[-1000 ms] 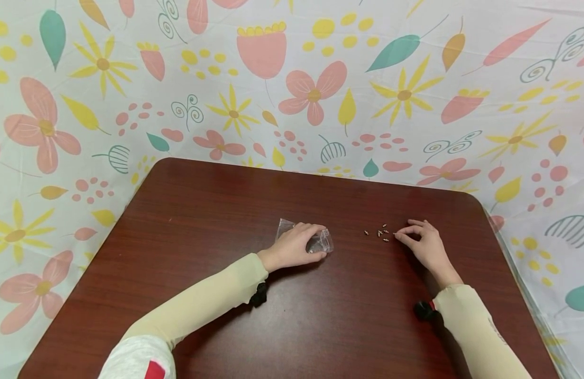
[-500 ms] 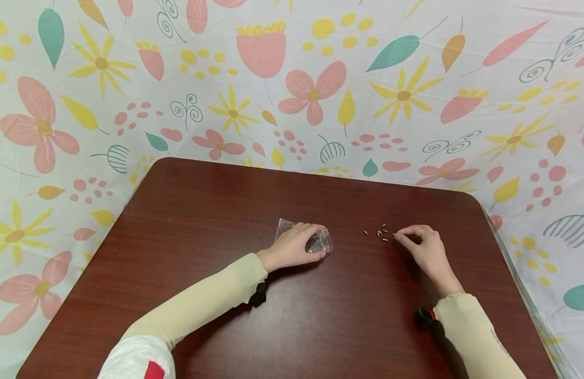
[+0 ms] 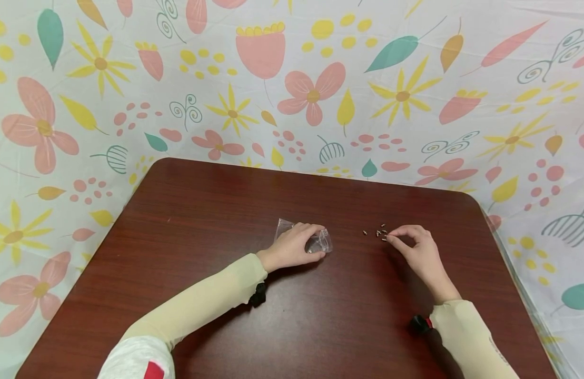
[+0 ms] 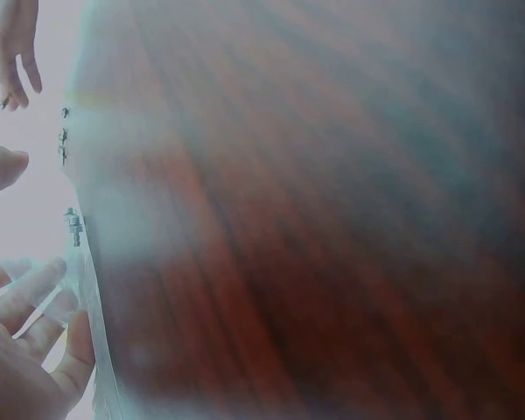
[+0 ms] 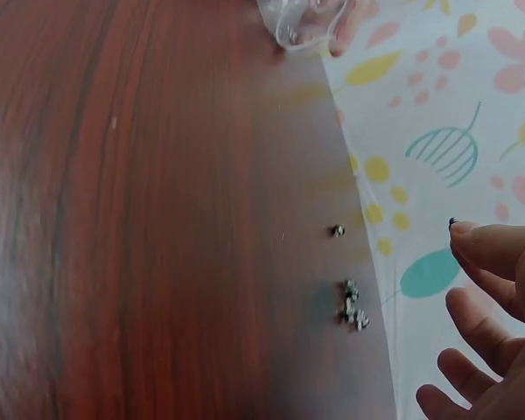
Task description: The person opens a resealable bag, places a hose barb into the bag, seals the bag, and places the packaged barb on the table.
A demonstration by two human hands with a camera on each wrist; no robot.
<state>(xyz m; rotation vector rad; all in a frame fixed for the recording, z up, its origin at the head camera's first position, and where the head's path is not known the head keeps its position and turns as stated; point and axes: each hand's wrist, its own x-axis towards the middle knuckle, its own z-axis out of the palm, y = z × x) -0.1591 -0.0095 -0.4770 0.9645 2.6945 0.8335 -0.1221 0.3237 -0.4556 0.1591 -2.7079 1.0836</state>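
Observation:
My left hand [image 3: 295, 247] holds a clear plastic zip bag [image 3: 325, 241] low over the table, thumb and fingers spread around its mouth, which faces right. A small silvery metal fitting [image 4: 73, 226] shows at the bag in the left wrist view. My right hand [image 3: 422, 252] pinches a tiny metal fitting [image 5: 453, 221] between thumb and index finger; only its dark tip shows in the right wrist view. Just left of those fingertips lie several more small metal fittings [image 3: 378, 233], loosely grouped, with one fitting [image 5: 337, 231] a little apart toward the bag.
Both hands are over a dark reddish-brown wooden table [image 3: 216, 200] with rounded far corners. A white curtain [image 3: 254, 116] printed with flowers and leaves hangs right behind its back edge. Black wrist devices [image 3: 258, 295] sit under the beige sleeves.
The right hand, pinching the fitting, has shifted slightly left, and its other fingers have drawn in. The left hand and the bag have stayed in place.

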